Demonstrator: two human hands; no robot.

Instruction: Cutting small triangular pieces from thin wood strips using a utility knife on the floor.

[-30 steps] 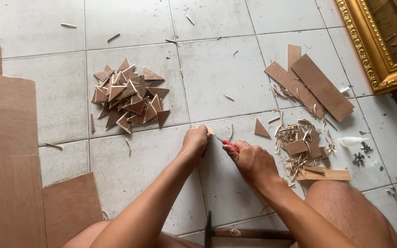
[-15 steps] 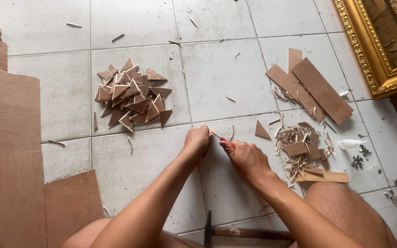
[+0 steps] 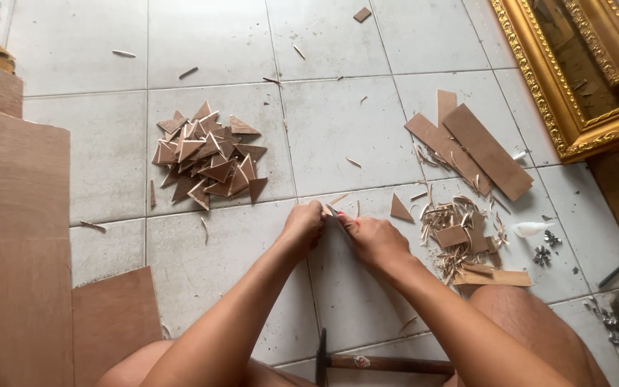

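At the bottom centre of the frame a hammer [image 3: 377,362] lay across the tiled floor [image 3: 338,129], dark head to the left, reddish wooden handle running right, between the person's bare knees. Just above it, both forearms met at mid-frame. The left hand [image 3: 302,228] was curled shut and the right hand [image 3: 374,240] was closed too, the two pressed together around a small thin piece [image 3: 332,212] of which only a sliver showed between the fingertips; whether it was a blade, a wood offcut or both could not be told. Judging by the pose, the step in hand was trimming or splitting a small piece of thin board, a move that calls for a steady pinch and short, controlled pressure away from the fingers.

Right of the hands lay one loose brown triangle [image 3: 400,209], flat and sharp-cornered, and beside it a heap of pale curled shavings and slivers [image 3: 460,229]. Large brown plywood sheets [image 3: 16,236], matt and smooth, filled the left edge. Farther up, left of centre, sat a pile of cut triangles [image 3: 205,161], brown faces with paler edges. At upper right lay longer rectangular strips [image 3: 478,147], and beyond them an ornate gilded frame [image 3: 560,107] with carved relief.
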